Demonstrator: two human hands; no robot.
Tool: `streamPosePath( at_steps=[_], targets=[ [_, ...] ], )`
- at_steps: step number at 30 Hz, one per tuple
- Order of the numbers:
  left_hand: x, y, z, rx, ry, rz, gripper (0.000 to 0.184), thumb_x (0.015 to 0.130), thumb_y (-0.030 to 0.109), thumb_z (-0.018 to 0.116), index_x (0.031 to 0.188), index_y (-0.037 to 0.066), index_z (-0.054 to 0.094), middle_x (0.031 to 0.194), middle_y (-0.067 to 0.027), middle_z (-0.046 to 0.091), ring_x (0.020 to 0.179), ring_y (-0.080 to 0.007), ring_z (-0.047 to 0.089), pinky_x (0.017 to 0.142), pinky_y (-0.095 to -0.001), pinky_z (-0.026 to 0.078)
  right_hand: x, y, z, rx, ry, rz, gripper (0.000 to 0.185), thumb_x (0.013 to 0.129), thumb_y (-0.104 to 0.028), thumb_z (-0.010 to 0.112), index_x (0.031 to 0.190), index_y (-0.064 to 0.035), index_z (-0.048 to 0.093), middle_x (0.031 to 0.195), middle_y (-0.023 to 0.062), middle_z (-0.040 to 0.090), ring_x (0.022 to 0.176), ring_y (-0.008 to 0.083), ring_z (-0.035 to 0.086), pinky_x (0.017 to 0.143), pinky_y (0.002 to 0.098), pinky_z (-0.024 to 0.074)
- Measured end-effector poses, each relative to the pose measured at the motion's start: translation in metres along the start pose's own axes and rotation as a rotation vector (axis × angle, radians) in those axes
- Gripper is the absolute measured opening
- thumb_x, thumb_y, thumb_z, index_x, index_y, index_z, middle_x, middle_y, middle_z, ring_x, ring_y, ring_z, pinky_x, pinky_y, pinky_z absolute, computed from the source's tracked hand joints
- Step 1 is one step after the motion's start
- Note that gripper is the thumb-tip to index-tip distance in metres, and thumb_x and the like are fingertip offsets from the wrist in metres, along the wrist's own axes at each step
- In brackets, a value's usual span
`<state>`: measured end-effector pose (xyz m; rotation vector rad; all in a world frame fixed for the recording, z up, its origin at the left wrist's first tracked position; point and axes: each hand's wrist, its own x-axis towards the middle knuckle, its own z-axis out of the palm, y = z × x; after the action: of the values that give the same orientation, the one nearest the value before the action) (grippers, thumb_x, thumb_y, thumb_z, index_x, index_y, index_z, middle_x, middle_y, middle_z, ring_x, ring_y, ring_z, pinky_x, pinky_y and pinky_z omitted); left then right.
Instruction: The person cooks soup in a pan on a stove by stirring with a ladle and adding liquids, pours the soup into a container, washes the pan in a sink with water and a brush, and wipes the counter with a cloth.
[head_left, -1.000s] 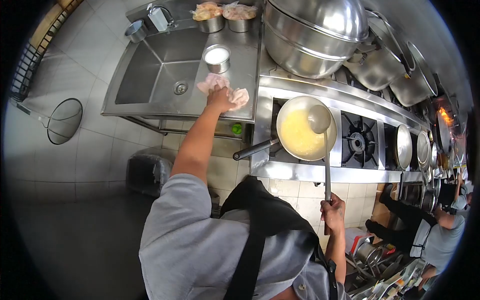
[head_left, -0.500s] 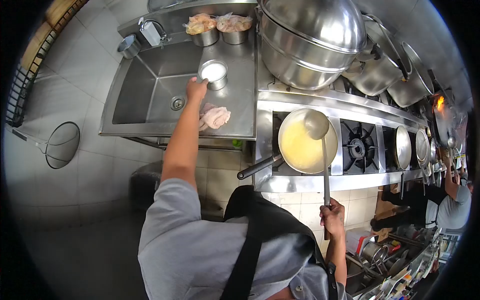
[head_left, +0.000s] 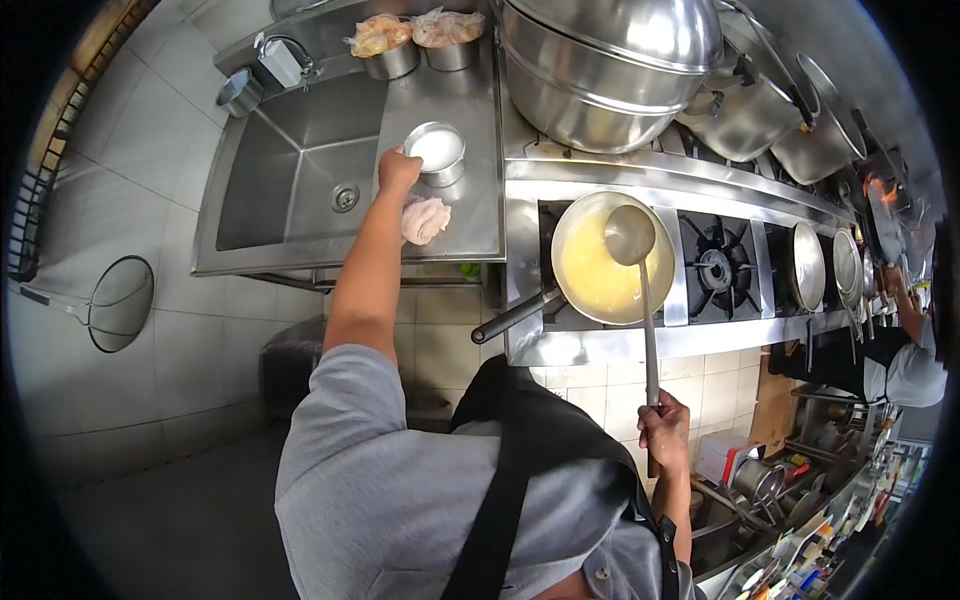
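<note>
My left hand (head_left: 398, 168) is closed on the rim of a round metal container (head_left: 449, 172) that holds something white, over the steel counter beside the sink. A crumpled pinkish cloth (head_left: 427, 221) lies just below that wrist. In my right hand (head_left: 665, 428) is the handle of a long steel ladle (head_left: 629, 236). The ladle's bowl hangs over a frying pan (head_left: 571, 303), whose yellow contents (head_left: 592, 270) cover its base; whether it touches them I cannot tell. The pan sits on the stove with its black handle pointing toward the lower left.
A large lidded steamer pot (head_left: 610, 85) stands behind the pan. To its right are a bare burner (head_left: 715, 267) and more pans (head_left: 806, 265). Two bagged tubs (head_left: 390, 62) line the back of the counter by the sink (head_left: 290, 170). A co-worker (head_left: 900, 370) stands far right, near flames.
My left hand and the metal container have shifted slightly right, toward the stove. The ladle stays over the pan in my right hand. The whole view has moved a little, and the co-worker has changed posture.
</note>
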<state>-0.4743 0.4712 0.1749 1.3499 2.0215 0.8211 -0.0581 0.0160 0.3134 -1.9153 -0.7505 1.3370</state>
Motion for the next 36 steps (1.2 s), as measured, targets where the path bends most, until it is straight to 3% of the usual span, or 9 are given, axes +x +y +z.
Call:
streamPosePath(
  at_steps=[2, 11, 16, 19, 23, 26, 29, 31, 36],
  targets=[
    [-0.032, 0.021, -0.009, -0.006, -0.045, 0.016, 0.05, 0.066, 0.015, 0.061, 0.113, -0.002, 0.062, 0.095, -0.0215, 0.067, 0.09, -0.0327, 0.066, 0.08, -0.0364, 0.05, -0.002, 0.004, -0.002, 0.009, -0.008, -0.003, 0.021, 0.082, -0.002, 0.053, 0.101, 0.0066, 0.059, 0.059, 0.0036, 0.052, 0.039, 0.0077, 0.045, 0.037, 0.0221, 0.0366],
    [-0.075, 0.039, -0.011, 0.462, 0.144, 0.262, 0.055, 0.072, 0.015, 0.065, 0.126, 0.007, 0.055, 0.131, -0.0222, 0.049, 0.122, -0.0318, 0.047, 0.102, -0.0391, 0.039, -0.016, 0.025, -0.018, 0.05, -0.019, -0.013, 0.02, 0.081, -0.003, 0.052, 0.099, 0.004, 0.06, 0.059, 0.0031, 0.051, 0.039, 0.0084, 0.045, 0.037, 0.0229, 0.0368],
    [-0.059, 0.058, -0.005, 0.665, -0.254, 0.556, 0.051, 0.073, 0.014, 0.069, 0.122, 0.009, 0.056, 0.133, -0.0179, 0.048, 0.124, -0.0313, 0.045, 0.102, -0.0401, 0.039, -0.015, 0.035, -0.027, 0.005, 0.016, -0.002, 0.031, 0.08, -0.006, 0.052, 0.109, 0.003, 0.059, 0.057, 0.0054, 0.054, 0.044, 0.0098, 0.048, 0.041, 0.0261, 0.0386],
    [0.007, 0.035, 0.026, 0.748, -0.487, 0.977, 0.063, 0.063, 0.01, 0.076, 0.123, 0.01, 0.057, 0.123, -0.0151, 0.058, 0.113, -0.0315, 0.054, 0.097, -0.0386, 0.044, -0.017, 0.044, -0.033, -0.032, 0.033, -0.018, 0.035, 0.082, -0.008, 0.053, 0.115, 0.0029, 0.057, 0.067, 0.0093, 0.06, 0.049, 0.0155, 0.054, 0.048, 0.0315, 0.0446],
    [0.003, 0.048, 0.022, 0.88, -0.492, 0.586, 0.072, 0.058, 0.019, 0.078, 0.126, 0.013, 0.056, 0.122, -0.0168, 0.058, 0.112, -0.0314, 0.056, 0.096, -0.0376, 0.046, -0.029, 0.027, -0.044, -0.221, 0.037, -0.102, 0.026, 0.081, -0.013, 0.056, 0.102, 0.0024, 0.058, 0.067, 0.0179, 0.059, 0.061, 0.0295, 0.061, 0.06, 0.0395, 0.0483],
    [-0.028, 0.073, 0.01, 0.898, -0.517, 0.632, 0.067, 0.063, 0.028, 0.073, 0.124, 0.005, 0.056, 0.121, -0.0208, 0.058, 0.114, -0.0332, 0.055, 0.096, -0.0371, 0.044, -0.019, 0.048, -0.039, -0.327, 0.097, -0.257, 0.027, 0.077, -0.017, 0.058, 0.095, 0.0028, 0.057, 0.075, 0.0247, 0.06, 0.077, 0.043, 0.059, 0.069, 0.0465, 0.0466],
    [-0.011, 0.071, 0.025, 1.077, -0.641, 0.56, 0.069, 0.062, 0.028, 0.072, 0.123, 0.002, 0.056, 0.119, -0.0212, 0.058, 0.11, -0.0343, 0.057, 0.09, -0.0388, 0.049, -0.018, 0.044, -0.041, -0.333, 0.102, -0.277, 0.025, 0.077, -0.017, 0.057, 0.092, 0.0027, 0.056, 0.076, 0.0256, 0.059, 0.076, 0.0425, 0.059, 0.068, 0.048, 0.0446],
    [0.013, 0.033, 0.031, 0.954, -0.411, 0.689, 0.071, 0.062, 0.032, 0.071, 0.122, -0.003, 0.055, 0.12, -0.0247, 0.057, 0.112, -0.0355, 0.055, 0.094, -0.0384, 0.047, -0.016, 0.054, -0.041, -0.296, 0.092, -0.331, 0.022, 0.08, -0.018, 0.056, 0.091, 0.0001, 0.051, 0.066, 0.0212, 0.055, 0.063, 0.0375, 0.056, 0.063, 0.0456, 0.0428],
    [-0.013, 0.053, 0.024, 0.878, -0.411, 0.521, 0.071, 0.063, 0.031, 0.072, 0.121, -0.006, 0.055, 0.12, -0.0264, 0.057, 0.114, -0.0378, 0.054, 0.1, -0.0384, 0.042, -0.016, 0.056, -0.041, -0.324, 0.129, -0.365, 0.021, 0.077, -0.016, 0.055, 0.087, 0.0016, 0.05, 0.066, 0.0232, 0.054, 0.064, 0.0386, 0.056, 0.062, 0.0464, 0.0426]
  ],
)
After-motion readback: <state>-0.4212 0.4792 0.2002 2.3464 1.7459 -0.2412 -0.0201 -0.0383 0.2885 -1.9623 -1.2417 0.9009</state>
